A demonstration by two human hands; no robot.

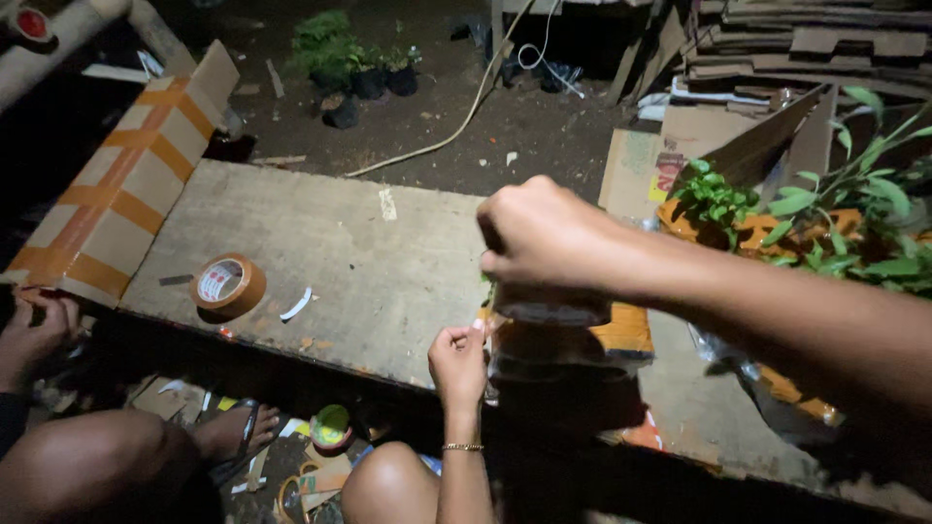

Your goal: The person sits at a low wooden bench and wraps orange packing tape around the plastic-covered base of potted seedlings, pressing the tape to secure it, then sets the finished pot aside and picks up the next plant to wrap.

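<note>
The right hand (pixel 544 238) is closed in a fist over the top of a plastic-wrapped bundle (pixel 563 340), gripping the gathered wrap. The left hand (pixel 458 361), with a thin bracelet at the wrist, pinches the bundle's left side between its fingertips. The bundle, dark with orange patches, stands at the near edge of a grey board (pixel 359 252), toward its right end.

The step in hand looks like drawing the wrap tight around the bundle. Whatever follows calls for one hand to keep that grip while the other works, or the wrap may slacken.

A roll of brown tape (pixel 229 284) lies flat near the board's left end, well apart from both hands. A taped cardboard box (pixel 126 184) leans over the left edge. Leafy seedlings (pixel 825 213) crowd the far right corner. Another person's hand (pixel 34 325) rests below the box, off the board.
</note>
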